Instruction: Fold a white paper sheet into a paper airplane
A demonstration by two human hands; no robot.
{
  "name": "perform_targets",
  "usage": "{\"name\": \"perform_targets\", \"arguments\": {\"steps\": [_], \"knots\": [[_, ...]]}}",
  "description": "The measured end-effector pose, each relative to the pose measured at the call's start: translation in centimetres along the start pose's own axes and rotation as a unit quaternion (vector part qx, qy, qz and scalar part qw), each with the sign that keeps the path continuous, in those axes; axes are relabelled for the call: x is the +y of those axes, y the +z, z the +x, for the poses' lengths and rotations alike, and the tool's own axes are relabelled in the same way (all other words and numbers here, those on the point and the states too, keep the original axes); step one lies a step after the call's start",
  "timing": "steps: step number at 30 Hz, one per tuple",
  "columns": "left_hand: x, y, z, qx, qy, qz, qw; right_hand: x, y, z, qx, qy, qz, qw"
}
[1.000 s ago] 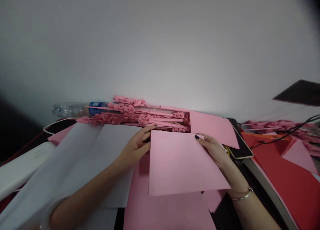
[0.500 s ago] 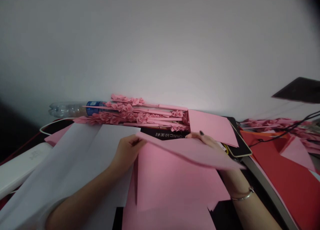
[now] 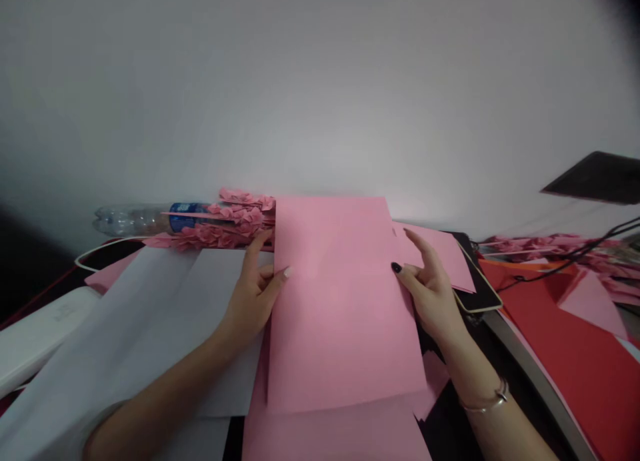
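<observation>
A large pink paper sheet (image 3: 340,301) lies opened out flat in the middle, on top of more pink paper (image 3: 335,434). My left hand (image 3: 253,294) is at its left edge, fingers apart, with the thumb tip just over the paper. My right hand (image 3: 427,291) is at its right edge, fingers spread, and wears a thin metal bracelet (image 3: 487,402) on the wrist. Neither hand grips the sheet. Its far end hides the right part of a row of pink paper flower stems (image 3: 235,219).
White paper sheets (image 3: 150,314) lie to the left, by a white object (image 3: 45,334). Behind stands a plastic bottle (image 3: 185,217) with a blue label. On the right are a pink sheet (image 3: 433,251), a black phone-like slab (image 3: 475,287), red paper (image 3: 565,361) and a black cable (image 3: 565,264).
The pink sheet has gone from a held, tilted square to a larger sheet lying flat, now covering the flower stems' right part. My hands have let it go and moved to its sides.
</observation>
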State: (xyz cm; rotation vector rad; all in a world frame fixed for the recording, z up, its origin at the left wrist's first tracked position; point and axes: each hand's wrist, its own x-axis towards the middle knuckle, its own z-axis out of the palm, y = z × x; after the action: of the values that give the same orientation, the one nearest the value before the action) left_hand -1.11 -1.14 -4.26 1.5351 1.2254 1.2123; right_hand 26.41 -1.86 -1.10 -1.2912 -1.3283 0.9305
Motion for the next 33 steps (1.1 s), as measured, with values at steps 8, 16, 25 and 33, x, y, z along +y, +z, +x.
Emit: {"name": "perform_targets", "arguments": {"steps": [8,16,25,33], "knots": [[1.1,-0.9,-0.2,-0.055,0.014,0.076,0.995,-2.0,-1.4,-0.2,-0.061,0.006,-0.079,0.995],[2.3,-1.7,-0.2,0.002,0.111,0.156,0.982,-4.9,-1.9,-1.3,-0.032,-0.013,-0.205,0.978],[4.5,-2.4,-0.3,0.051,0.217,0.109,0.969,-5.9,-2.1,-1.5,-0.016,-0.194,-0.241,0.951],[5.0,-3.0,0.0,-0.088,-0.045,0.000,0.995,-7.4,-2.2,-1.5,-0.130,0.035,-0.180,0.974]]}}
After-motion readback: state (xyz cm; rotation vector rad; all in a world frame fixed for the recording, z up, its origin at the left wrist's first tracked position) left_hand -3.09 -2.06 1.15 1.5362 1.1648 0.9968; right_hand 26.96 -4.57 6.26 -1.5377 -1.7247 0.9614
